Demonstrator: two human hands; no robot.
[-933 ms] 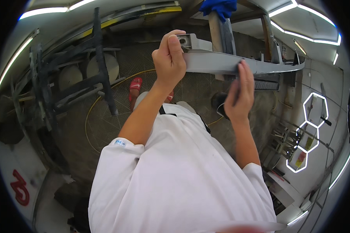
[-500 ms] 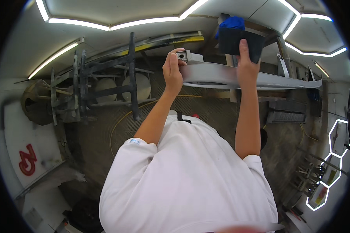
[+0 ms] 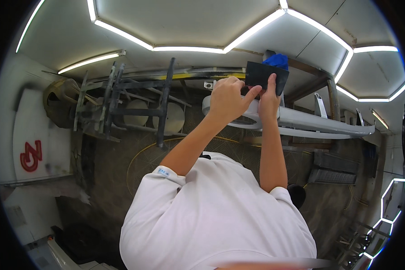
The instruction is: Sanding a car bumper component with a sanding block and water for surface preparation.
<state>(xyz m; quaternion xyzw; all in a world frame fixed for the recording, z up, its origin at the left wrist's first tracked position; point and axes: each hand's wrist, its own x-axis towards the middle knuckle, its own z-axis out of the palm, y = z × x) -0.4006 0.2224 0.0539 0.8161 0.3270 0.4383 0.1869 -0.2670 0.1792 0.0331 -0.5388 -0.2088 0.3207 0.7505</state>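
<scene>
My right hand (image 3: 268,104) holds up a black, flat rectangular sheet (image 3: 262,76), with the thumb lying across its front. At the sheet's lower left corner is my left hand (image 3: 229,100), its thumb reaching over the front and its bent fingers partly hidden. The corner appears pinched there. A blue crumpled cloth or bag (image 3: 276,61) shows just above the sheet. Below and behind both hands runs a long light-grey curved panel (image 3: 308,120), like a vehicle bumper. A small grey bracket (image 3: 208,84) sits left of my left hand.
Dark metal stands (image 3: 164,103) are to the left, with a yellow-striped long part (image 3: 184,75) behind them. A brown rounded part (image 3: 58,104) is farther left. A dark grille-like panel (image 3: 333,168) lies to the right. A yellow hose (image 3: 137,157) curves over the floor.
My left hand has left the panel's bracket end and moved right to the black sheet's corner. My right hand has shifted slightly left with the sheet. The view has tilted upward.
</scene>
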